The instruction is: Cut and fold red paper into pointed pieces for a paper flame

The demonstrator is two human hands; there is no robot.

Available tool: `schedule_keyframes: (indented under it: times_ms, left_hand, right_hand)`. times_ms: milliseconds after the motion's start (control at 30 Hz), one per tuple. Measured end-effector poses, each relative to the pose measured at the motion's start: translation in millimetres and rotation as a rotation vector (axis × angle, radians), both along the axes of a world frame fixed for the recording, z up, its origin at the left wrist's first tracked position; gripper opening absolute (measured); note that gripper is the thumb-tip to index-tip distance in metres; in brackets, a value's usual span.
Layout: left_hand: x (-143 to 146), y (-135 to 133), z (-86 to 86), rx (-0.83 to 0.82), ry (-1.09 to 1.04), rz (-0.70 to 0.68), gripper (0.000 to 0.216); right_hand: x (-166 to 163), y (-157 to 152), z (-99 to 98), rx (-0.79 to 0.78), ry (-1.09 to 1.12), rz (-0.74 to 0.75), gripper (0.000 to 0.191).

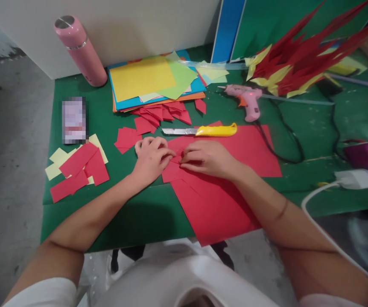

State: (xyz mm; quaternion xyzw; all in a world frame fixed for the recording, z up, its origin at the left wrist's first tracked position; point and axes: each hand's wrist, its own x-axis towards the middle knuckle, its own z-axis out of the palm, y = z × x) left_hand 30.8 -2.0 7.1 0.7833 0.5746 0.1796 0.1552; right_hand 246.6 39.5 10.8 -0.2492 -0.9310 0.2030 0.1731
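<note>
A small piece of red paper lies between my two hands, over larger red sheets. At its left side, my left hand presses and pinches it with thumb and forefinger. My right hand grips its right part with bent fingertips, which hide some of it. Just beyond the hands rests a yellow cutter knife with its blade out, pointing left. Several folded red paper pieces are scattered behind my left hand.
A stack of coloured paper and a pink bottle stand at the back. Right of them are a pink glue gun with a cable and a red paper flame shape. Paper scraps and a phone-like object lie left.
</note>
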Motion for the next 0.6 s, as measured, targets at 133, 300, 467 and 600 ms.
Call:
schedule_keyframes:
  times_ms: [133, 300, 467, 600]
  left_hand:
    - [1.8, -0.9, 2.4, 0.026, 0.024, -0.010, 0.016]
    - [1.9, -1.5, 0.2, 0.014, 0.005, -0.001, 0.014]
    - [1.1, -2.8, -2.0, 0.029, -0.020, -0.003, 0.014]
    - [0.6, -2.9, -2.5, 0.035, -0.014, -0.007, 0.013]
  right_hand:
    - [-3.0, -1.3, 0.0, -0.052, 0.007, -0.061, 0.020]
    - [-9.2, -4.0, -2.6, -0.079, 0.001, -0.208, 0.013]
    - [-15.0, -6.8, -2.6, -0.101, -0.022, -0.299, 0.009]
    - [-16.9, -8.1, -1.4, -0.141, -0.016, -0.342, 0.007]
